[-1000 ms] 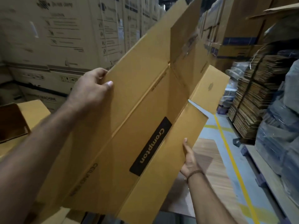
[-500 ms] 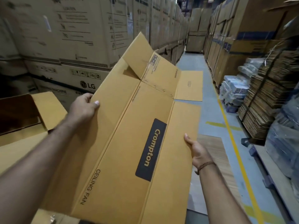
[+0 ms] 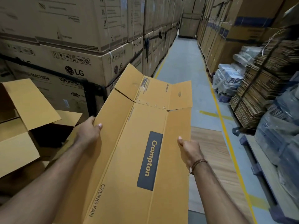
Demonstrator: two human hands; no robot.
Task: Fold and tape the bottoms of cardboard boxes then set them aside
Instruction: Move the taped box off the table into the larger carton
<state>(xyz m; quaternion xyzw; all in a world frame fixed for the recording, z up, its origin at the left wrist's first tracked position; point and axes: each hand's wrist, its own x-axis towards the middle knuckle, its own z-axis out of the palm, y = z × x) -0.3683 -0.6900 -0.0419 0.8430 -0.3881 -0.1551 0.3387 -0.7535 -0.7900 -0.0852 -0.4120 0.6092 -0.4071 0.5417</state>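
1. Left hand [image 3: 88,133]: grip pinches the left long edge of the flattened box [image 3: 145,151], thumb on top.
2. Box, held in the air between both hands: judged light, stiff, easily creased; best held at its long edges, end flaps [image 3: 155,92] free.
3. Right hand [image 3: 190,151]: grip pinches the right edge.

From my feed, the flattened box [image 3: 142,152] ran off the bottom edge. Its panels hid the fingers of each hand; the flap label [image 3: 144,85] was too small to read.
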